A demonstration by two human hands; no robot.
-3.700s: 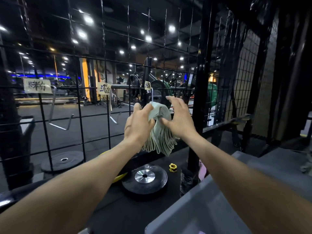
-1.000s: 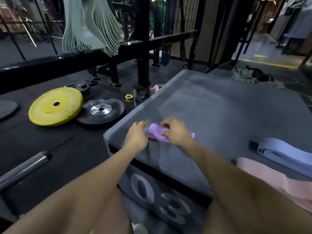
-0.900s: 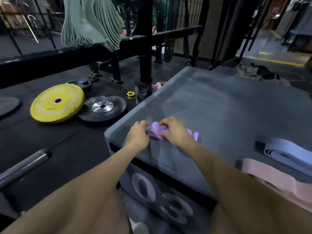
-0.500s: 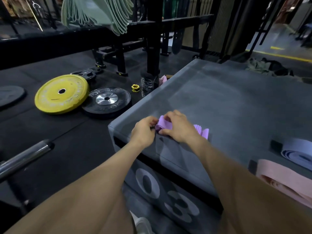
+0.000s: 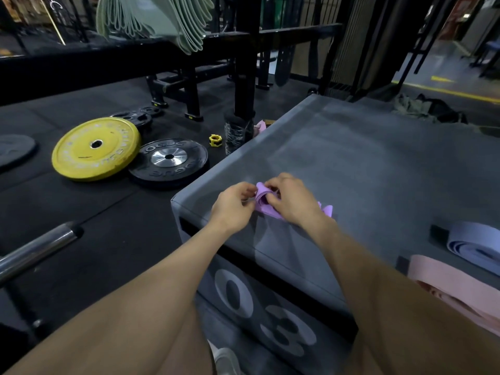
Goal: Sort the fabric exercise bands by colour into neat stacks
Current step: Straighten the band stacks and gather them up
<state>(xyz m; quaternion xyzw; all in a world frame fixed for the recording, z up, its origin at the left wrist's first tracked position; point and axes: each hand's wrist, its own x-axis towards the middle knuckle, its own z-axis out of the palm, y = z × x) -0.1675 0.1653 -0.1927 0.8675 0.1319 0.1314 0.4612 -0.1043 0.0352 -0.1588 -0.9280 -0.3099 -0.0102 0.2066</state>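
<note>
Purple band [image 5: 262, 199] now bunched tighter than before, both hands [image 5: 290, 197] pinching it, on grey box [image 5: 365, 163].

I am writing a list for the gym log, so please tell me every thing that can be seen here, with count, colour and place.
purple bands: a small bundle, exact count unclear, near corner of the box top, held by both hands
blue band: one, folded, right edge of the box top
pink band: one, nearer than the blue band
green bands: a bunch, pale green, hanging at the top left
box: one, grey, marked 03 on its side
yellow plate: one, on the floor at left
black plate: one, beside the yellow plate
collar: one, yellow, on the floor
bar: one, steel, lower left
left hand: pinches the purple bundle
right hand: grips the same bundle
</note>
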